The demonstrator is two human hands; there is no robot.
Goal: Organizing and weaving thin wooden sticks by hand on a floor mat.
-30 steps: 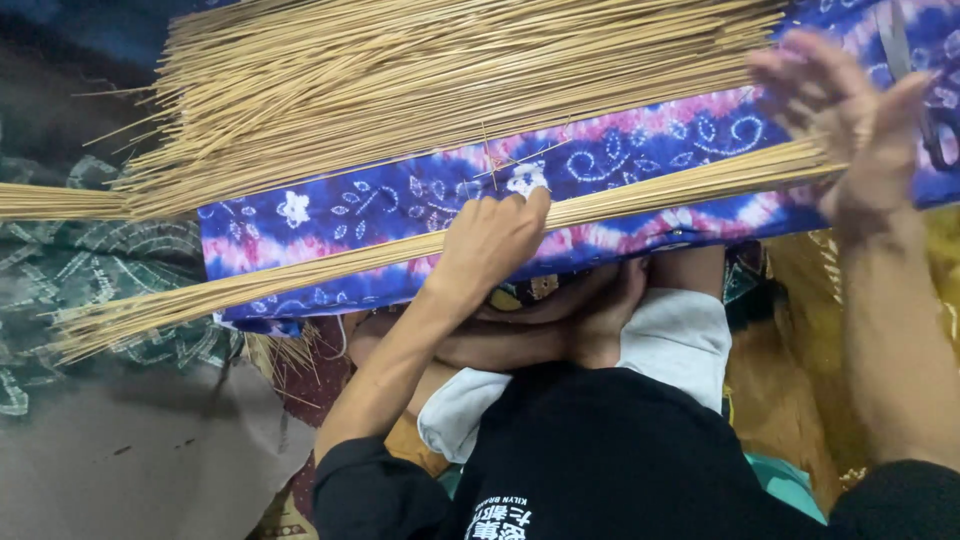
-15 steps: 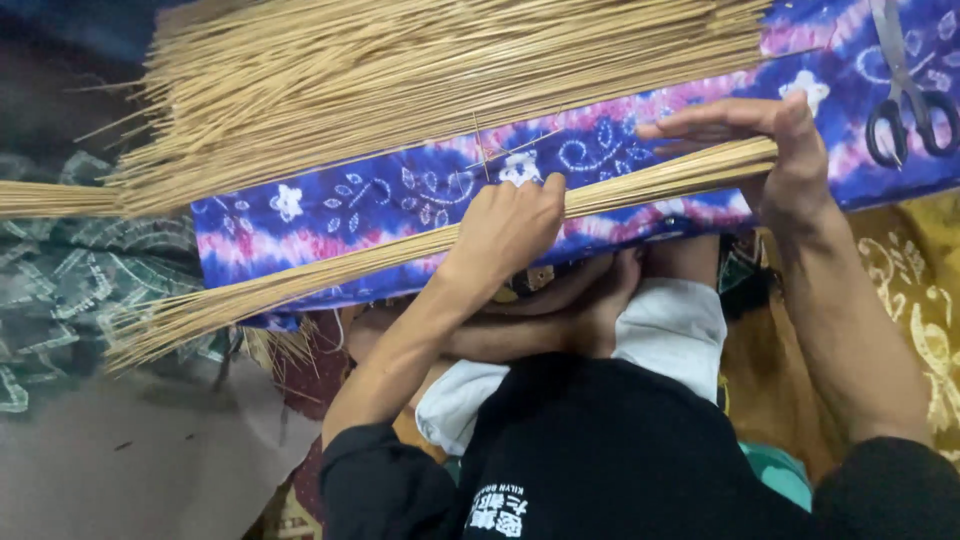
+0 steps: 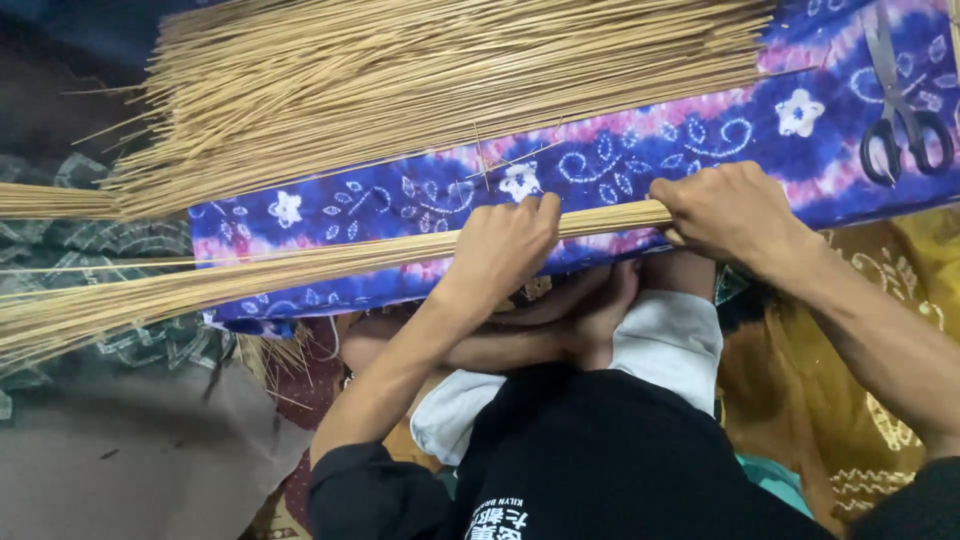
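Across the top of the view lies a big loose heap of thin tan sticks, spread over a long cushion in purple and blue patterned cloth that runs from left to right. Below that heap, along the near edge of the cushion, a narrower bundle of the same sticks stretches out, its left end fanning past the cloth over a dark green patterned fabric.

Both of the seated person's hands are on this bundle. Their left hand is wrapped over it about midway along the cushion, fingers curled down on the sticks. Their right hand is clenched around the bundle's right end, just beside the left, knuckles up. A few stray sticks lie crossed on the cloth just above the left hand.

Under the arms I can see the person's folded legs in pale shorts and a black top. A yellow-gold patterned cloth covers the floor to the right.

Near the top right corner, a pair of black-handled scissors rests on the cushion, well apart from both hands.
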